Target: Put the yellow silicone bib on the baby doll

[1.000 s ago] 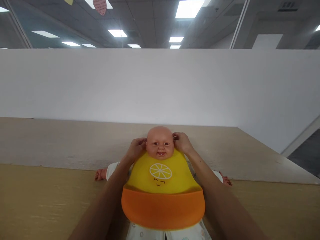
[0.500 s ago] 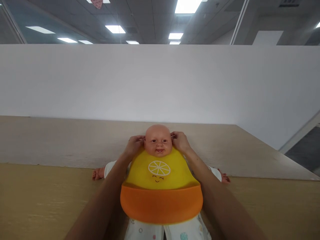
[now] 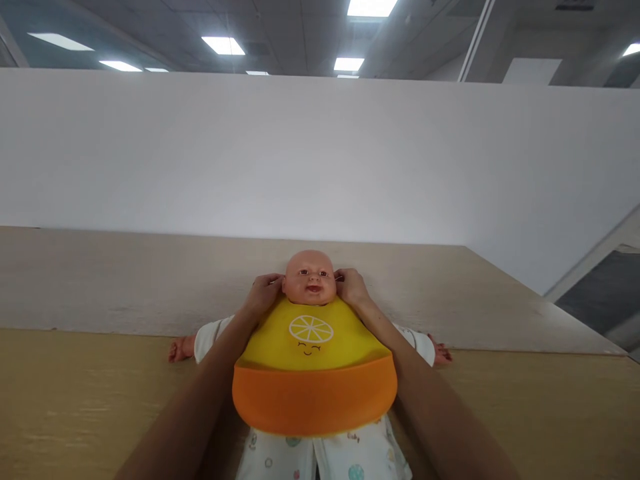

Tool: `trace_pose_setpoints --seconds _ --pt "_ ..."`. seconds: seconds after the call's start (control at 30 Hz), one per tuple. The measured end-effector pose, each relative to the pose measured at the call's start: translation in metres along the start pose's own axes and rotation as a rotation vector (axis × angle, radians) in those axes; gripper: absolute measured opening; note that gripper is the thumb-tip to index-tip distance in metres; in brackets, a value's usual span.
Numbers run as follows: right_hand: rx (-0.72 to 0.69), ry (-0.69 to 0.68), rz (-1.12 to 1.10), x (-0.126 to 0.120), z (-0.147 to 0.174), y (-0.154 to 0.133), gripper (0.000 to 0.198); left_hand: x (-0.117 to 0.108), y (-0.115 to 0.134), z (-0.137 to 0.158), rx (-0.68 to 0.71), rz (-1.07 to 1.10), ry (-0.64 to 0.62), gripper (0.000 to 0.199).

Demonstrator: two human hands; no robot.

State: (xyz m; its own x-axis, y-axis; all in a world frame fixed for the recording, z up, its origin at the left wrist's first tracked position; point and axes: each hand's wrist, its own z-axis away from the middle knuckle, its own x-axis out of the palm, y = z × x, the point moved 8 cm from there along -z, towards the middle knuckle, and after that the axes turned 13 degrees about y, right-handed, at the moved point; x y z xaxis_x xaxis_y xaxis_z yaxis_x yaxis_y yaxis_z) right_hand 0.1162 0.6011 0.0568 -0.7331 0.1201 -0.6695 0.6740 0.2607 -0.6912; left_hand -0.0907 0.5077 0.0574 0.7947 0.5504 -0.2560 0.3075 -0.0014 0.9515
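Note:
A baby doll [image 3: 310,270] lies on its back on the table, its arms spread to both sides. Over its chest is a yellow bib [image 3: 280,353] with a white citrus slice, a small smiling face and an orange catch pocket [image 3: 315,400]. My left hand [image 3: 265,292] is closed at the left side of the doll's neck, at the upper end of the bib. On the other side, my right hand [image 3: 351,287] pinches the bib's other upper end, just below the ear. Several fingertips and the bib's neck ends are hidden behind the head.
The table has a pale back section [image 3: 125,280] and a yellower wooden front section [image 3: 90,400]. A white partition [image 3: 300,153] stands along its far edge. The doll's patterned white trousers [image 3: 285,457] show below the bib.
The whole scene has shifted a little left in view. The doll's head tilts slightly, and more of its sleeves shows. Both hands stay beside its neck.

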Motion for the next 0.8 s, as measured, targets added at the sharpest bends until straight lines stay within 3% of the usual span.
trace_pose_setpoints --seconds 0.8 --pt "0.04 -0.013 -0.064 0.012 0.002 0.013 0.022 0.004 -0.014 -0.003 -0.041 -0.091 -0.04 0.03"
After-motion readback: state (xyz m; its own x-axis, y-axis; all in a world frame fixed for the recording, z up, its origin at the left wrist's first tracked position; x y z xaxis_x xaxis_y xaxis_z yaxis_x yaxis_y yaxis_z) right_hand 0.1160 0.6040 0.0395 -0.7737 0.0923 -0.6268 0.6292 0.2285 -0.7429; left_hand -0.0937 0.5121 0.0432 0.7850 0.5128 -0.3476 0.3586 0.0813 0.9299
